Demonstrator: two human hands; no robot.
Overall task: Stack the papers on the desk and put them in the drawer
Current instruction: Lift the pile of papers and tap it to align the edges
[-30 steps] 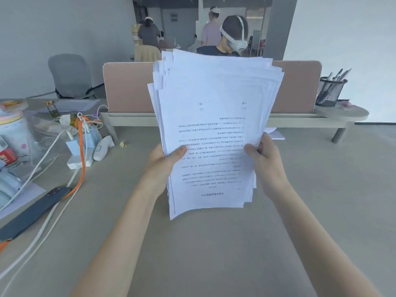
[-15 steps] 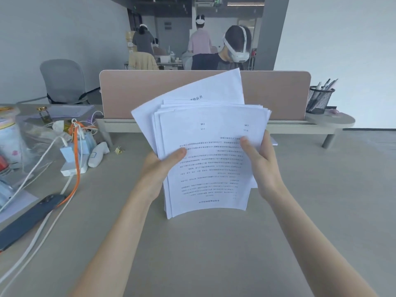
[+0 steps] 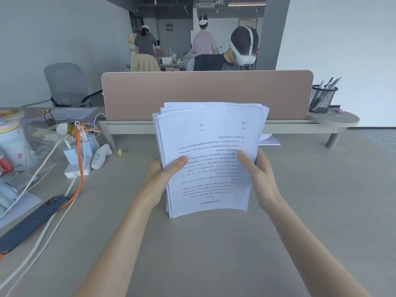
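While both hands [image 3: 159, 179] grip, papers [image 3: 211, 151] seemingly touch desk [image 3: 214, 254].

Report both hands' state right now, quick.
Left hand: closed on the paper stack, gripping its left edge.
Right hand: closed on the same stack, gripping its right edge.

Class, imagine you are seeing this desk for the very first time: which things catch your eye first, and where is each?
A thick stack of papers stands upright at centre, its lower edge on the desk, gripped by the left hand and right hand. Behind it runs a pink divider; cables and a dark phone clutter the left side.
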